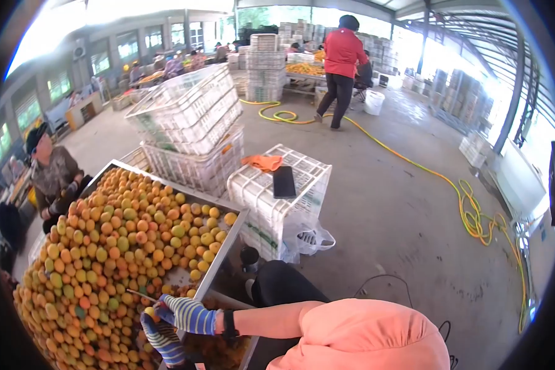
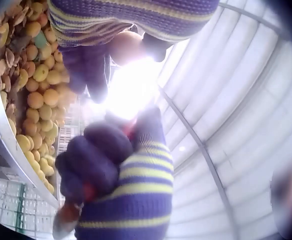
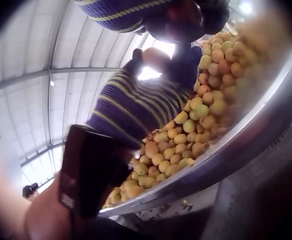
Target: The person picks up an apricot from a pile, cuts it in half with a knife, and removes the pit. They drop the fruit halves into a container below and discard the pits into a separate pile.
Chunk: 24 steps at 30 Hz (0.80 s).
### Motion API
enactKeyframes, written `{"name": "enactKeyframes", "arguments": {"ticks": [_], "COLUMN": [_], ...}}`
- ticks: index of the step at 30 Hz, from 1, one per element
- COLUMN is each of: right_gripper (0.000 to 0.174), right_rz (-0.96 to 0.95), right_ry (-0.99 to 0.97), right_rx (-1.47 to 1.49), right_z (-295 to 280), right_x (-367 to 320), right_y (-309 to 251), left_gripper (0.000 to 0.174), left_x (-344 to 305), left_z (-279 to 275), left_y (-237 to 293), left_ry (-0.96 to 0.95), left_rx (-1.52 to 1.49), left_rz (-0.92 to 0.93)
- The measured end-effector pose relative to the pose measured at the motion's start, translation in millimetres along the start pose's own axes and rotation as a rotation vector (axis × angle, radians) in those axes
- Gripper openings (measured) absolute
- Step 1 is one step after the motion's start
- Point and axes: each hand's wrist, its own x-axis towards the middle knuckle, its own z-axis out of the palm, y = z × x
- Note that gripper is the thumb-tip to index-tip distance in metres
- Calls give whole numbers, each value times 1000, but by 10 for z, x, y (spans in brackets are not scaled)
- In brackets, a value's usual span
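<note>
The counter (image 1: 226,246) carries a heap of apricots (image 1: 117,234). A white crate (image 1: 308,169) stands just beside the counter's right rim. Both my gloved hands work at the counter's near edge, over the fruit. My right hand (image 1: 188,314) pinches one apricot (image 2: 126,46) in its fingertips. My left hand (image 1: 163,342), just below it, is clenched round a red-handled tool (image 2: 88,194). The tool's tip is too blurred to identify.

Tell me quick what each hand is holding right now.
The left hand grips a red-handled knife.
The right hand holds one orange fruit.
</note>
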Motion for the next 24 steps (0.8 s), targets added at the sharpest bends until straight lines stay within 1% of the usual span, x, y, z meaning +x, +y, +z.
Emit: {"name": "enactKeyframes", "arguments": {"ticks": [1,2,4,5,8,9,12,13,16,17,20,22,24], "right_gripper": [23,24,26,28,29,31,35,38,36,32,31,28,26], "right_rz": [99,105,115,144,257,273,195,143,65,74,193,202,207], "right_ry": [-90,-68,-42,-67,-164,-171,-141,-151,-317,-320,-380,-300,-236], "right_rx": [-86,-46,36,74,261,280,-15,17,-228,-303,-159,137,243], "right_z": [-47,5,211,202,194,183,24,85,-50,38,172,268,348], "right_x": [9,18,60,97,183,190,173,167,177,198,274,242,201], "right_y": [-93,-24,194,195,191,183,-28,83,-130,-16,113,111,122], "left_gripper": [41,45,54,54,55,60,63,64,62,61,59,58,57], "left_x": [-26,63,403,496,536,520,361,368,322,327,323,308,289], "left_z": [39,-109,-713,-761,-879,-908,-747,-794,-737,-707,-737,-758,-775], "left_y": [-38,-141,-407,-315,-288,-309,-297,-252,-202,-191,-140,-116,-105], "left_ry": [29,24,29,-13,-55,-24,-97,-180,-92,-67,-6,42,113], "left_rx": [-24,62,229,51,311,151,29,-55,-2,18,105,174,312], "left_rz": [1,10,36,-91,-11,-101,-130,-238,-193,-182,-135,-91,-20]}}
